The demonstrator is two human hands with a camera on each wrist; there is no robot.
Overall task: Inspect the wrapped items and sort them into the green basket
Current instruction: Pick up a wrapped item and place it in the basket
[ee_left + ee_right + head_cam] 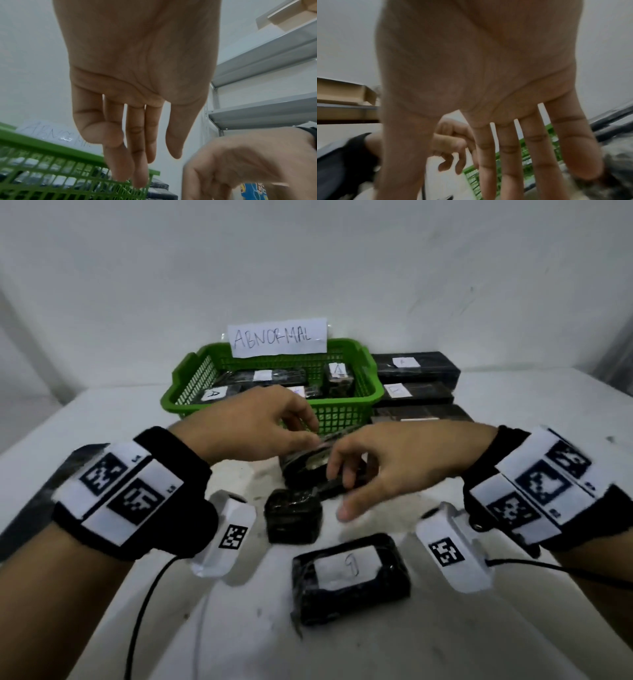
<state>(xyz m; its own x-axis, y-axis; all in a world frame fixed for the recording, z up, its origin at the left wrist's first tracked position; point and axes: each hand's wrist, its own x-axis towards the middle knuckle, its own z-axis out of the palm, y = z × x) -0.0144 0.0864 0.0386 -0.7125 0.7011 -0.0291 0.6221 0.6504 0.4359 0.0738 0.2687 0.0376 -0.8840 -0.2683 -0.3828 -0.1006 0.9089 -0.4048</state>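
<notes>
Several wrapped items already lie in the green basket (363, 395) under its "ABNORMAL" sign (277, 337), so you look partway through. Three are left in front of you on the worktop (102, 419): a small wrapped block (294, 517), a flat labelled pack (349, 577) nearest you, and a dark wrapped item (308, 463) between your hands. Your left hand (260, 422) hovers over it with fingers loosely extended, holding nothing. Your right hand (383, 463) reaches in with fingers down at its edge; I cannot tell whether that grip has closed. More black boxes (418, 371) sit stacked right of the basket
</notes>
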